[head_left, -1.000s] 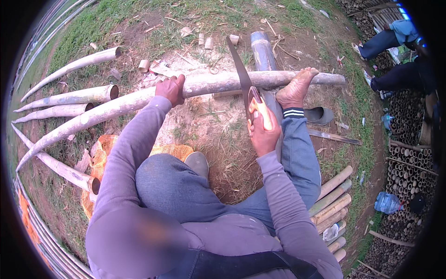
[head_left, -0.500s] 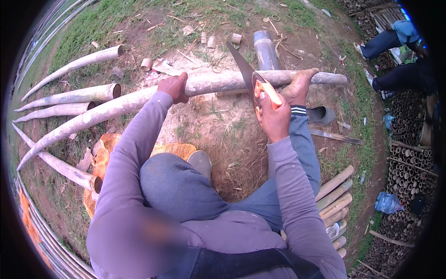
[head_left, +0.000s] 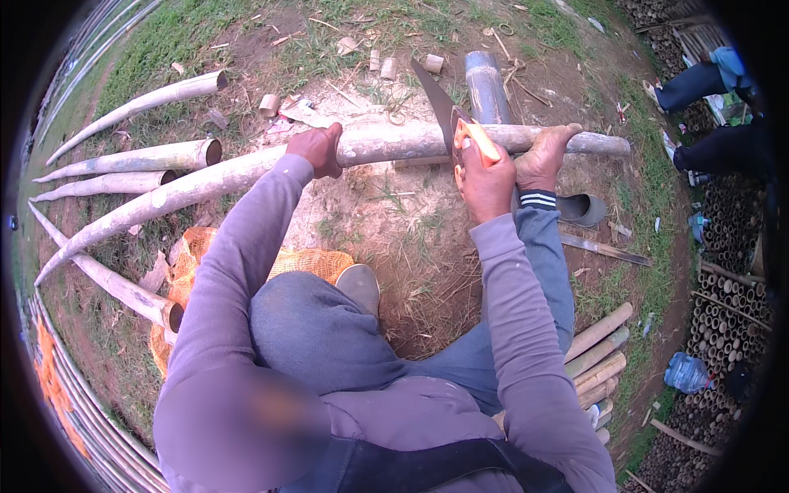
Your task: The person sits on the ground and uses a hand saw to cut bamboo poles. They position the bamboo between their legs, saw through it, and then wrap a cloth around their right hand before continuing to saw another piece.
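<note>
Grass (head_left: 177, 70) gave way to trodden soil (head_left: 427, 296) across an outdoor work yard. At the far left, thin poles (head_left: 90, 411) ran along the ground's edge, with orange material (head_left: 51, 378) over some of them. Further in, four tapering bamboo lengths (head_left: 136, 117) lay on patchy turf, their wide, hollow ends turned rightward. A long pole (head_left: 394, 145), pale and curved, crossed the lowest of these near its thin tip and stretched rightward over the middle of the yard. Orange netting (head_left: 312, 263) lay crumpled on the soil below it.

The person's left hand (head_left: 318, 150) gripped the pole from above. Beyond it, pale dust (head_left: 329, 193) whitened the dirt, and short offcuts (head_left: 388, 69) were scattered past the pole. The right hand (head_left: 487, 182) was closed around the orange handle of a saw (head_left: 436, 99), whose blade crossed the pole; its depth in the wood could not be told.

Just right, the pole lay over a thick bamboo trunk (head_left: 487, 89), and a bare foot (head_left: 546, 160) pressed on it. Near the foot sat a shoe (head_left: 582, 210); below, cut bamboo pieces (head_left: 598, 337) lay side by side. Along the right edge, two co-workers' legs (head_left: 694, 86), a clear bottle (head_left: 687, 374) and stacked hollow tubes (head_left: 727, 324) bordered the yard.
</note>
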Tool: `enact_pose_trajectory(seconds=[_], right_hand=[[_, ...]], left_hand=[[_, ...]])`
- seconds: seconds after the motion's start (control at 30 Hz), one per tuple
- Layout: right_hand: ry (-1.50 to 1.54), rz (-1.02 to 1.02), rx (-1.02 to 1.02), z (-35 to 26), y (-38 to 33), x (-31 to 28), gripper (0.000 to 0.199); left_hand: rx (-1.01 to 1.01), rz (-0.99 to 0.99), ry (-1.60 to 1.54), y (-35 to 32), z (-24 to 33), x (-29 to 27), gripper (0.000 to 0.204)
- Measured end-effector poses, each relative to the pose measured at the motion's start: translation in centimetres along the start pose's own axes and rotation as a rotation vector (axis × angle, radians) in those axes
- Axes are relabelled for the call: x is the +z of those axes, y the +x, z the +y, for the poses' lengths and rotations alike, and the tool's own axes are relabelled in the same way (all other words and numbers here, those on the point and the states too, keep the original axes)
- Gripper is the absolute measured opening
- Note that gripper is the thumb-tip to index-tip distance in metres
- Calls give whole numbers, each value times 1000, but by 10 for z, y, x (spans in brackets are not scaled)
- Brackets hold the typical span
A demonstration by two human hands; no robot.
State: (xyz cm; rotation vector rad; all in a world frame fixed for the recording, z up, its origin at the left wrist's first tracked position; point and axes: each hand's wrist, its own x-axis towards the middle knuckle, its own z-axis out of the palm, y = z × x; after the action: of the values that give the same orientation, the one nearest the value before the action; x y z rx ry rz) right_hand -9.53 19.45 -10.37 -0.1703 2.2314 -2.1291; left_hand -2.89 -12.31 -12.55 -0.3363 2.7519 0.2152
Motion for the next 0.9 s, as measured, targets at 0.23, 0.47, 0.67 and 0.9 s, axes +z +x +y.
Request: enact_pose_trajectory(seconds=[0.23, 0.47, 0.67, 0.9], right_hand=[[11, -11, 123, -18, -161, -79, 13], [-120, 38, -86, 19, -47, -31, 16], [-39, 11, 30, 13, -113, -58, 13], [76, -49, 140, 13, -153, -70, 19]], left_hand=[[-27, -1, -3, -6, -20, 16, 67], [46, 46, 5, 13, 8, 3, 71], [-11, -22, -10, 4, -8, 2, 75], [-72, -16, 22, -13, -28, 11, 72]])
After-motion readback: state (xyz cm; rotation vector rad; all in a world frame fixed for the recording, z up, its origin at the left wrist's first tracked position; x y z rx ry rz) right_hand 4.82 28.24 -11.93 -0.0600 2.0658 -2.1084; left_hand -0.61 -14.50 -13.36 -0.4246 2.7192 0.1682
